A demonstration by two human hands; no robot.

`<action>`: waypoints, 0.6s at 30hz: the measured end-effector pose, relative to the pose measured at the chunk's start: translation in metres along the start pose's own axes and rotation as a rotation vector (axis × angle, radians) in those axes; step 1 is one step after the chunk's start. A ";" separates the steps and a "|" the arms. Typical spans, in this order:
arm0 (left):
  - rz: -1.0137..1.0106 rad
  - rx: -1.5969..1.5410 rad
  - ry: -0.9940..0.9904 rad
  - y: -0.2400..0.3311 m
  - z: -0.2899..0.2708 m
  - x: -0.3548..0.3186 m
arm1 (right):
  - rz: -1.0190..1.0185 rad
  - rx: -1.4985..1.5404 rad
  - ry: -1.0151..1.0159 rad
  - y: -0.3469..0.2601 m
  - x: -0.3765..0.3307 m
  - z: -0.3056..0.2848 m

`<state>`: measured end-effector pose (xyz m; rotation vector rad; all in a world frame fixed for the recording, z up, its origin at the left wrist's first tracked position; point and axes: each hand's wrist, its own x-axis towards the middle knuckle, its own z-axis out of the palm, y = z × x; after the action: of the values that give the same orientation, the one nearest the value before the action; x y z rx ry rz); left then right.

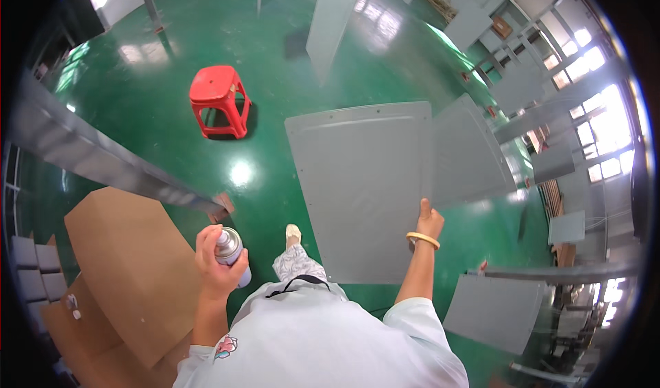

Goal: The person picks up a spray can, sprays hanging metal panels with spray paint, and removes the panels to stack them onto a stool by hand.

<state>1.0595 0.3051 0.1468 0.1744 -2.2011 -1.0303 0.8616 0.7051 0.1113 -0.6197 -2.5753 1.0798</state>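
My left hand is wrapped round a spray can with a pale body and a silver top. The index finger lies over its nozzle. On the other side, my right hand grips the right edge of a large grey panel, thumb pointing up along its face. A yellowish band circles that wrist. Small dark holes or screws run along the panel's top and left edges. Its lower edge reaches close to my waist. The right hand's fingers behind the panel are hidden.
A red plastic stool stands ahead on the green floor. At my left are a slanting metal beam and brown cardboard. A second grey panel lies beyond the held one; another panel is lower right.
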 end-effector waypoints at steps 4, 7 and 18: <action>-0.050 -0.051 -0.012 -0.001 0.021 0.032 | -0.102 -0.045 -0.073 -0.019 0.030 0.043; -0.045 -0.025 0.024 -0.005 0.027 0.059 | -0.168 -0.064 -0.099 -0.031 0.048 0.077; 0.029 -0.184 0.002 -0.076 0.081 0.223 | -0.399 -0.293 0.009 -0.110 0.059 0.177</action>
<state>0.8276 0.2182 0.1743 0.0603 -2.0869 -1.2081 0.7073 0.5573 0.0757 -0.1520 -2.7091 0.5765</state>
